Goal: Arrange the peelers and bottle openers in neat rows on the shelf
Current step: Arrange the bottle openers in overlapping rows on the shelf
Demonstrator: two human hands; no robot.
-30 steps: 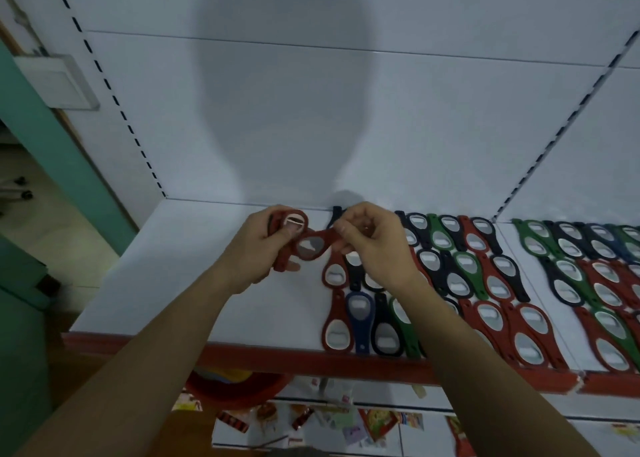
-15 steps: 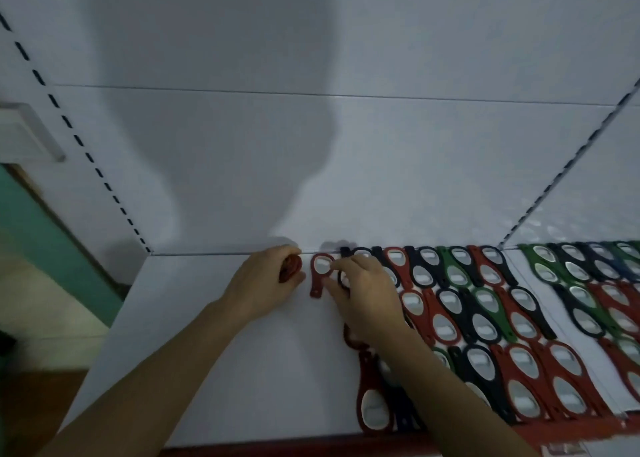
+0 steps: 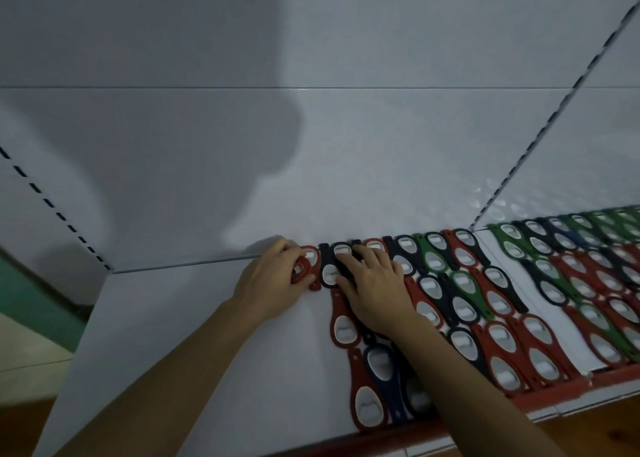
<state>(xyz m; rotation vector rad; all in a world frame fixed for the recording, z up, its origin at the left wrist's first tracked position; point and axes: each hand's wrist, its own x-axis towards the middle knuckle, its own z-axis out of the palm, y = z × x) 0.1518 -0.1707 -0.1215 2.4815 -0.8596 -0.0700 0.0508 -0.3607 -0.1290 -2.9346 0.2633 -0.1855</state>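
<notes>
Rows of red, black, green and blue bottle openers [image 3: 460, 304] lie on the white shelf [image 3: 166, 335], filling its right half. A red opener [image 3: 312, 259] lies at the left end of the back row against the rear wall. My left hand [image 3: 273, 280] holds a small bunch of red openers [image 3: 300, 272] just left of it, fingers curled round them. My right hand [image 3: 372, 283] lies flat over the back rows, its fingertips pressing on black openers [image 3: 330, 266] beside the red one.
The shelf's left half is bare white surface. A red front lip [image 3: 571, 385] edges the shelf. A slotted upright [image 3: 554, 110] splits the back panel; a second shelf section with more openers [image 3: 588, 269] continues to the right. A green wall [image 3: 31, 304] stands at left.
The red opener went from my right hand down onto the shelf at the left end of the back row. My right hand now rests flat on the neighbouring openers. The view moved closer.
</notes>
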